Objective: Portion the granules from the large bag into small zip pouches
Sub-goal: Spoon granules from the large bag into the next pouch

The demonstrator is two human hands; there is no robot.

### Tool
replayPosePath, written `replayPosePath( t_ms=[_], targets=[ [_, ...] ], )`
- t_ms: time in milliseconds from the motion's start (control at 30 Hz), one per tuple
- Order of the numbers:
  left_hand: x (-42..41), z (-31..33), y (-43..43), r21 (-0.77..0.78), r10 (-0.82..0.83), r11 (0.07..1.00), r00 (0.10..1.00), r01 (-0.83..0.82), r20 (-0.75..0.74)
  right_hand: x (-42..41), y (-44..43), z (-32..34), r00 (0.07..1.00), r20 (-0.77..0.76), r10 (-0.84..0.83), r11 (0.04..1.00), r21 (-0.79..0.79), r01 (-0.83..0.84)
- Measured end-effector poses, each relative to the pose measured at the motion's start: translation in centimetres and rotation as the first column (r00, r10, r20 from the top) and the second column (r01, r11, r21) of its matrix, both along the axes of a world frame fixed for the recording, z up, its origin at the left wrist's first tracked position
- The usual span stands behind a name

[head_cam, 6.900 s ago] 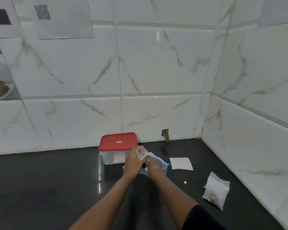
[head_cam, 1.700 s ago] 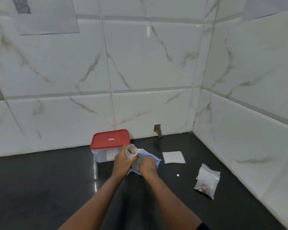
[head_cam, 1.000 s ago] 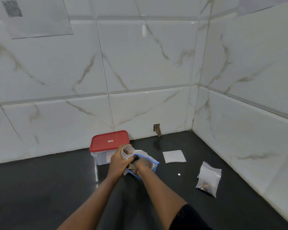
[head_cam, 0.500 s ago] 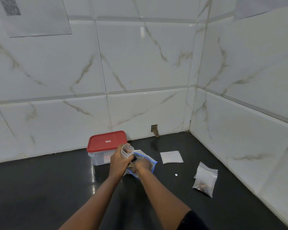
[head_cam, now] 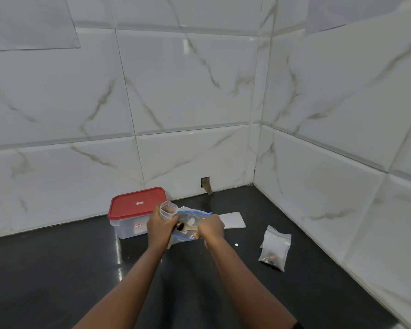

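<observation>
Left hand [head_cam: 160, 225] grips an open pouch [head_cam: 168, 209], right hand [head_cam: 210, 227] holds what looks like a spoon [head_cam: 188, 228] over the bag [head_cam: 193, 216].

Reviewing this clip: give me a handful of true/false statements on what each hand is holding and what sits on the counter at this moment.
1. The left hand holds a small pouch with its mouth open. True.
2. The right hand holds nothing. False: it grips a wooden spoon carrying dark granules.
3. The clear container has its red lid on. True.
4. The filled pouch lies left of the container. False: it lies on the counter, well to the right of both hands.
5. The large bag has a red zip edge. False: the edge is blue.
</observation>
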State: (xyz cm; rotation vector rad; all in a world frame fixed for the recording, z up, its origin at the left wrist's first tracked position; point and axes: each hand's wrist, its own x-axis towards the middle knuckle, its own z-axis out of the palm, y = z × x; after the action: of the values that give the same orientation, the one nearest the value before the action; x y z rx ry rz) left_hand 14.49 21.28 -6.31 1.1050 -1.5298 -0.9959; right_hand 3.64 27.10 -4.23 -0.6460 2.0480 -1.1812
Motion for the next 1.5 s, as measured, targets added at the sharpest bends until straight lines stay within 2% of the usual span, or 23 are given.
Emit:
replayPosePath(
  t_ms=[267,467,633,700,767,833,900,1000,1333,1400,1500],
  targets=[
    [-0.5,-0.2,-0.4,0.02,-0.039,0.999,0.997,0.038,0.064,-3.6,1.9,1.7,0.999,0.014,-0.036,0.999,0.002,0.036],
    [-0.4,0.1,0.1,0.02,-0.044,0.999,0.997,0.043,0.068,-6.1,3.6,4.6,0.997,0.049,0.065,0.997,0.027,-0.066],
    [-0.2,-0.3,0.2,0.027,-0.059,0.998,0.995,0.057,0.079,-5.6,4.4,7.3,0.996,0.052,0.079,0.996,-0.054,-0.076],
    [-0.3,-0.4,0.2,0.02,-0.078,0.997,0.991,0.076,0.108,-4.7,4.3,8.1,0.994,0.01,0.109,0.991,-0.083,-0.108],
    [-0.5,-0.4,0.4,0.022,-0.09,0.996,0.986,0.088,0.141,-3.4,4.1,8.6,0.981,-0.1,0.167,0.982,-0.069,-0.174],
    [-0.6,-0.5,0.5,0.018,-0.09,0.996,0.983,0.088,0.159,-2.3,3.8,8.7,0.928,-0.27,0.258,0.961,-0.025,-0.274],
    [-0.7,-0.6,0.4,0.021,-0.089,0.996,0.983,0.087,0.159,-1.2,3.6,8.5,0.849,-0.448,0.28,0.949,-0.002,-0.314],
    [-0.7,-0.8,0.2,0.034,-0.085,0.996,0.984,0.081,0.157,-0.4,3.0,7.9,0.775,-0.58,0.251,0.954,0.015,-0.298],
    [-0.6,-0.9,0.0,0.011,-0.066,0.998,0.991,0.065,0.115,0.6,2.5,6.9,0.627,-0.7,0.343,0.921,0.121,-0.37],
    [-0.6,-0.8,0.1,0.014,-0.063,0.998,0.993,0.062,0.101,0.6,2.7,7.1,0.631,-0.708,0.317,0.928,0.096,-0.359],
    [-0.5,-0.6,0.1,0.02,-0.053,0.998,0.996,0.051,0.075,0.0,3.6,7.9,0.697,-0.682,0.222,0.964,0.047,-0.261]
  ],
)
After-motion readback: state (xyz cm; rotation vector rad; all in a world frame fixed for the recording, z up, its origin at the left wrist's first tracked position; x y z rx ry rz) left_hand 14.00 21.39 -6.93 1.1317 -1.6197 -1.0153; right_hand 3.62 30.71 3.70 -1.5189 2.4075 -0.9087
